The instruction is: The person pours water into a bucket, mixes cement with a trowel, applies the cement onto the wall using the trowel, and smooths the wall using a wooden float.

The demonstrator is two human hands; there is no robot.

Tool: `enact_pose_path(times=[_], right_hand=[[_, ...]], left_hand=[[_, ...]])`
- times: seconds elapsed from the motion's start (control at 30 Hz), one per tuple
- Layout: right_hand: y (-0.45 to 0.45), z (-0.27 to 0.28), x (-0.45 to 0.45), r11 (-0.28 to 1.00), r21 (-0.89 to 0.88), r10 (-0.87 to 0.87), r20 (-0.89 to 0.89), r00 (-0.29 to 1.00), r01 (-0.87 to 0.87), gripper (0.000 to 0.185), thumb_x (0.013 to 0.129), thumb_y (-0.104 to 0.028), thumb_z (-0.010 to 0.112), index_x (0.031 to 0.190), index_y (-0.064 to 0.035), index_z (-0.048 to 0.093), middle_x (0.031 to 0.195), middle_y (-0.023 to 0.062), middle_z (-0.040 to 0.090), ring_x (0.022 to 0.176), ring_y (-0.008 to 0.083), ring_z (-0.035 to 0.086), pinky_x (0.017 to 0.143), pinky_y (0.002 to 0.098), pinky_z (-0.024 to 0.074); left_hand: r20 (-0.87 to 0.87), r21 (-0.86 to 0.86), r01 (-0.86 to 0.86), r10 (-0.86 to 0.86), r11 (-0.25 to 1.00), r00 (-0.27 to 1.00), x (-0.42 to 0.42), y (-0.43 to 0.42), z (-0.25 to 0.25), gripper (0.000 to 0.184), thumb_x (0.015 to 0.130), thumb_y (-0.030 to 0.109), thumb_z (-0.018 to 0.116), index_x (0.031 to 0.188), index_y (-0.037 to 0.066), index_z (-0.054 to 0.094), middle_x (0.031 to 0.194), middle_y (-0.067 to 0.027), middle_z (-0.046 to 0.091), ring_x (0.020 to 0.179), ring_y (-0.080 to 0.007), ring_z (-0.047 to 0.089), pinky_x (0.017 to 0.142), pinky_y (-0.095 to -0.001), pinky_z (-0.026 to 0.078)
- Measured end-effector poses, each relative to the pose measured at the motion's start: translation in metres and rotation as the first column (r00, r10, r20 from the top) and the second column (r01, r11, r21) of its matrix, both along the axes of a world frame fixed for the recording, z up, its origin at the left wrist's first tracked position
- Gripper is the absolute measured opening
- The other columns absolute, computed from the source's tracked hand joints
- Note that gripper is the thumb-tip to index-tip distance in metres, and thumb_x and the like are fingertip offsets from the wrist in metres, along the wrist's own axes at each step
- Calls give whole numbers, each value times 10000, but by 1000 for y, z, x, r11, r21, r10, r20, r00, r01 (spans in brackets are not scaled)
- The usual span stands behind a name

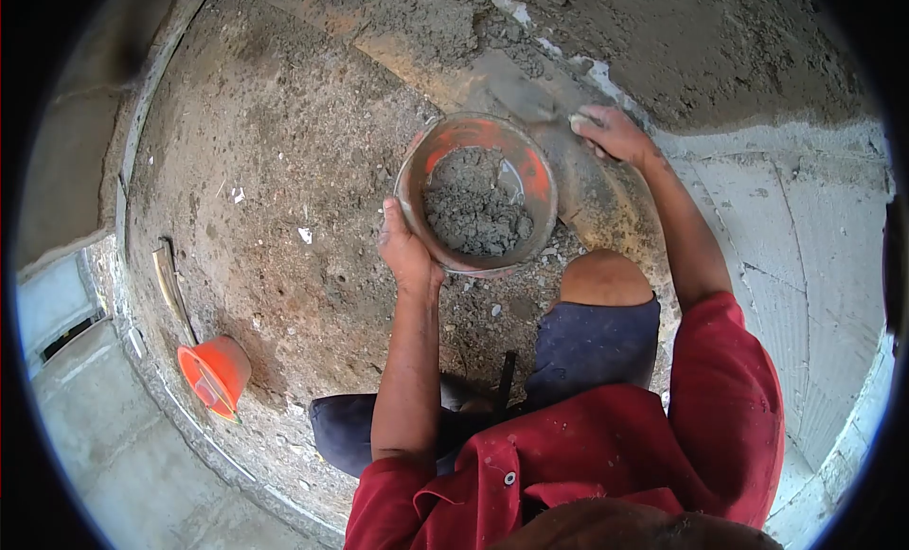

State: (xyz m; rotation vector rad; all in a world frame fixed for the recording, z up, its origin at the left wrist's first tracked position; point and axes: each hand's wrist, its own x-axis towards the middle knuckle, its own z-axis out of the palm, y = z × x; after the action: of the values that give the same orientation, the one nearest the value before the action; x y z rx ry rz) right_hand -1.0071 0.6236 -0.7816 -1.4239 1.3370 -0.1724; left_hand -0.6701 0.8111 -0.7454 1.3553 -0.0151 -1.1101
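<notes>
My left hand grips the left rim of a round bucket, its inner wall smeared red and grey. Inside the bucket lies lumpy grey wet mortar. To the right of the bucket, my right hand is closed round the light-coloured end of something, mostly hidden by the fingers. It is above a mortar-stained sheet on the ground, near the foot of the wall. What the right hand's object is I cannot make out.
An orange bucket lies tipped at the lower left, below a thin curved strip. Wet mortar coats the surface at the upper right, beside pale grey blocks. My bent knee is just below the bucket.
</notes>
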Motion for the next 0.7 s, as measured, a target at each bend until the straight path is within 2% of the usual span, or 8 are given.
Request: enact_pose_path(times=[0.07,0.13,0.23,0.3,0.4,0.5,0.6,0.7], right_hand=[[8,-13,-21,942,-252,184,-165,969,-222,452,970,-427,692,1244,-67,691,958,104,743,748,266,696,714,415,558],[16,-42,-35,740,-527,254,-357,899,-418,470,959,-421,691,1274,-72,694,1036,152,770,904,370,737,841,475,565],[-14,-43,-8,933,-339,4,-329,944,-122,477,952,-434,679,1310,-119,695,1176,189,748,1143,445,674,984,528,521],[-48,-58,17,926,-377,-116,-370,922,-34,506,943,-464,671,1341,-152,677,1279,178,717,1214,419,652,1027,517,511],[-71,-80,55,880,-474,-214,-465,859,-37,525,935,-504,664,1333,-161,667,1345,181,687,1259,403,633,1055,504,503],[-57,-66,47,926,-376,-173,-470,865,-20,595,932,-529,663,1384,-141,641,1350,186,686,1252,393,643,1054,501,506],[-42,-72,28,837,-546,-219,-391,894,-34,615,932,-537,669,1389,-126,637,1314,192,701,1230,405,650,1051,490,506],[-21,11,12,844,-518,-91,-395,914,-139,590,937,-521,680,1378,-130,639,1251,186,725,1195,413,661,1019,474,524]], left_hand=[[-5,-12,4,-4,1000,1000,1,0,-2,481,1122,386,505,1285,-46,642,1207,-146,685,1071,-240,657,955,-395,547],[-16,-33,11,-12,999,1000,2,0,-3,483,1123,385,504,1294,-47,635,1218,-146,683,1090,-240,653,959,-395,547],[8,37,13,-13,999,1000,0,0,5,481,1124,381,502,1301,-47,633,1225,-144,681,1100,-242,651,963,-396,546],[6,22,-10,10,1000,1000,0,2,-2,479,1126,374,500,1290,-54,639,1205,-148,687,1074,-244,660,956,-394,551],[-1,-5,-15,15,1000,1000,0,1,1,484,1129,368,495,1272,-69,647,1178,-152,694,1036,-247,672,940,-390,559],[14,-33,-8,8,999,1000,-2,-3,2,491,1131,367,496,1260,-81,650,1168,-155,696,1017,-241,676,928,-391,564],[11,-36,-12,12,999,1000,3,2,3,484,1128,359,510,1245,-87,657,1154,-152,698,995,-229,677,912,-392,570],[-31,-30,-68,67,997,997,5,1,-3,457,1123,334,532,1207,-93,670,1112,-150,704,947,-219,682,872,-386,583]])
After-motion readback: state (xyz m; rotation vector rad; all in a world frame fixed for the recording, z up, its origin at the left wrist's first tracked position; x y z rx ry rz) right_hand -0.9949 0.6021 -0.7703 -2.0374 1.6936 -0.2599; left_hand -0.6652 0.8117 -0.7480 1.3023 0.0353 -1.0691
